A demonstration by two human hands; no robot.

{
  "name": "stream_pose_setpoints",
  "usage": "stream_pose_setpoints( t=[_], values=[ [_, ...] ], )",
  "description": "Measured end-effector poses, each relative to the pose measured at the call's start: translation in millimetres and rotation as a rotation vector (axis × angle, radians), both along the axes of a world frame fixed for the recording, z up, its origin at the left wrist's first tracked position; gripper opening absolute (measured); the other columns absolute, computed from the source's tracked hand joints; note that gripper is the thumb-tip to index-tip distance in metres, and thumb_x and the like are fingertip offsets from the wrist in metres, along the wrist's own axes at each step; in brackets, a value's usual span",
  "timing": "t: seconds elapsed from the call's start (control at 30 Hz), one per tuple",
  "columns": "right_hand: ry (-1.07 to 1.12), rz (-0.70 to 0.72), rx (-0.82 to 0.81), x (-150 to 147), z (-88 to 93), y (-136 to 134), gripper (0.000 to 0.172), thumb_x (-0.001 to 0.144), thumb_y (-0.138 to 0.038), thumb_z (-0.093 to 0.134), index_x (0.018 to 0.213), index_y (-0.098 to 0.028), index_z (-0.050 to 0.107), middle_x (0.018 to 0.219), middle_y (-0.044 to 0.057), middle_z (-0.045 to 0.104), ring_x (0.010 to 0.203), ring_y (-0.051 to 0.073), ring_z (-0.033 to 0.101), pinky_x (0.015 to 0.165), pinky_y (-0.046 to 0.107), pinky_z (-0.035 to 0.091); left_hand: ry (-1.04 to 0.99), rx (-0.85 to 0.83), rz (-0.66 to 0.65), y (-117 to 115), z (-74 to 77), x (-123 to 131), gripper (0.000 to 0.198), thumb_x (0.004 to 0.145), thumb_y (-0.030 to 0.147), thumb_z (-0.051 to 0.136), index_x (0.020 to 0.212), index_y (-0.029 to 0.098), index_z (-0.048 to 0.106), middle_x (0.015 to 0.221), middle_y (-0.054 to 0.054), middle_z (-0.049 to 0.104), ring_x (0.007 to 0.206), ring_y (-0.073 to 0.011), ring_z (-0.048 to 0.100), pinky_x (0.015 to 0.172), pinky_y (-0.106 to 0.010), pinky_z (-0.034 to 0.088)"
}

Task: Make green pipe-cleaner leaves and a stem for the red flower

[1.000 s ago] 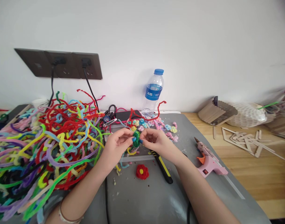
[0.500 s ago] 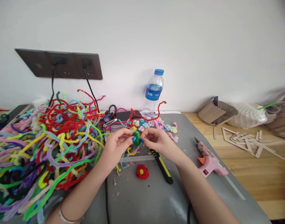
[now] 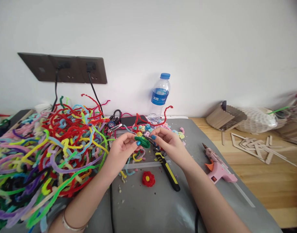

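Note:
My left hand [image 3: 125, 147] pinches a green pipe-cleaner piece [image 3: 142, 142], bent into a small flattened loop. Close by its right end is my right hand [image 3: 166, 142], thumb and fingertips pressed together; what they hold, if anything, is too small to make out. Under the right fingers lies a tool with black and yellow handles [image 3: 169, 173], apparently pliers, its dark head partly covered. A red pipe-cleaner flower [image 3: 148, 179] with a yellow centre rests on the grey mat [image 3: 138, 207], nearer to me.
A tangled heap of coloured pipe cleaners [image 3: 65, 145] fills the left side. Behind the hands are small pastel flowers [image 3: 148, 127], a phone [image 3: 130, 120] and a water bottle [image 3: 160, 97]. To the right lie a pink glue gun [image 3: 220, 170] and wooden sticks [image 3: 257, 145].
My right fingers have shifted slightly up and off the middle of the green piece, which now shows as a flatter loop in my left hand. More of the tool's head is visible.

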State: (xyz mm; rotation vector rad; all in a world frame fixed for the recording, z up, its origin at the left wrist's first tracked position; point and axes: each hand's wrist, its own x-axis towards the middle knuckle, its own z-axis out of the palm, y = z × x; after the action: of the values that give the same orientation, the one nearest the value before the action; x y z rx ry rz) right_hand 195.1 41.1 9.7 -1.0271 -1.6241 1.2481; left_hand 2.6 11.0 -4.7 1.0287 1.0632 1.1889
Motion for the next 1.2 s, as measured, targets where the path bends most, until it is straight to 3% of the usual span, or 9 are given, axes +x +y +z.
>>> stream_pose_setpoints(
  t=[0.27,0.43,0.53,0.67,0.77,0.9,1.0,1.2],
  values=[
    [0.013,-0.211,0.187,7,1.6,1,0.025,0.092,-0.043,0.059,0.087,-0.019,0.062,0.065,-0.003,0.051,0.055,0.011,0.042,0.051,0.025,0.033,-0.191,-0.079,0.028,-1,-1.5,4,0.033,0.066,0.036,0.088,0.082,0.017,0.067,0.076,0.003,0.068,0.08,-0.0163,0.075,0.084,-0.028,0.061],
    [-0.101,-0.443,0.398,26,3.2,-23,0.014,0.092,-0.033,0.06,0.089,-0.02,0.065,0.067,-0.001,0.057,0.058,0.013,0.05,0.054,0.025,0.039,-0.217,-0.081,0.057,-4,3.7,6,0.031,0.064,0.033,0.088,0.081,0.017,0.067,0.078,0.0,0.072,0.081,-0.0168,0.074,0.082,-0.028,0.061],
    [-0.055,-0.644,0.358,45,-3.6,-53,0.019,0.093,-0.04,0.061,0.091,-0.022,0.065,0.061,-0.002,0.055,0.055,0.014,0.051,0.05,0.025,0.04,-0.249,-0.087,0.064,-5,4.9,8,0.03,0.063,0.03,0.088,0.079,0.016,0.067,0.077,-0.001,0.074,0.08,-0.0167,0.074,0.08,-0.027,0.06],
    [-0.088,-0.799,0.196,77,-18.0,-93,0.03,0.089,-0.051,0.063,0.095,-0.022,0.065,0.05,-0.005,0.05,0.043,0.013,0.044,0.042,0.025,0.037,-0.322,-0.118,0.072,-5,4.8,10,0.029,0.061,0.026,0.089,0.075,0.015,0.066,0.077,-0.002,0.075,0.077,-0.0161,0.074,0.075,-0.025,0.059],
    [-0.254,-0.809,0.107,102,-28.2,-114,0.033,0.086,-0.052,0.063,0.094,-0.02,0.069,0.043,-0.005,0.048,0.04,0.014,0.044,0.042,0.026,0.035,-0.378,-0.153,0.058,-5,6.0,11,0.027,0.062,0.023,0.088,0.074,0.014,0.065,0.077,-0.003,0.075,0.076,-0.0153,0.074,0.074,-0.024,0.059],
    [-0.45,-0.693,-0.043,121,-40.6,-126,0.043,0.084,-0.056,0.058,0.098,-0.018,0.071,0.042,-0.004,0.051,0.039,0.016,0.045,0.043,0.027,0.034,-0.405,-0.186,0.047,-6,8.7,12,0.023,0.066,0.02,0.085,0.073,0.014,0.064,0.077,-0.003,0.073,0.076,-0.0139,0.072,0.075,-0.023,0.059],
    [-0.463,-0.625,-0.065,123,-46.7,-129,0.045,0.085,-0.057,0.056,0.1,-0.017,0.071,0.045,-0.002,0.054,0.041,0.018,0.047,0.045,0.029,0.035,-0.401,-0.187,0.04,-7,9.2,11,0.023,0.067,0.02,0.084,0.073,0.015,0.063,0.076,-0.002,0.072,0.076,-0.0133,0.071,0.076,-0.024,0.058],
    [-0.344,-0.715,0.057,102,-37.1,-125,0.032,0.086,-0.051,0.062,0.097,-0.022,0.07,0.053,0.0,0.057,0.047,0.018,0.048,0.045,0.029,0.037,-0.308,-0.106,0.019,-9,5.8,11,0.027,0.066,0.027,0.085,0.076,0.016,0.062,0.07,0.001,0.067,0.068,-0.012,0.066,0.072,-0.026,0.058]
  ],
)
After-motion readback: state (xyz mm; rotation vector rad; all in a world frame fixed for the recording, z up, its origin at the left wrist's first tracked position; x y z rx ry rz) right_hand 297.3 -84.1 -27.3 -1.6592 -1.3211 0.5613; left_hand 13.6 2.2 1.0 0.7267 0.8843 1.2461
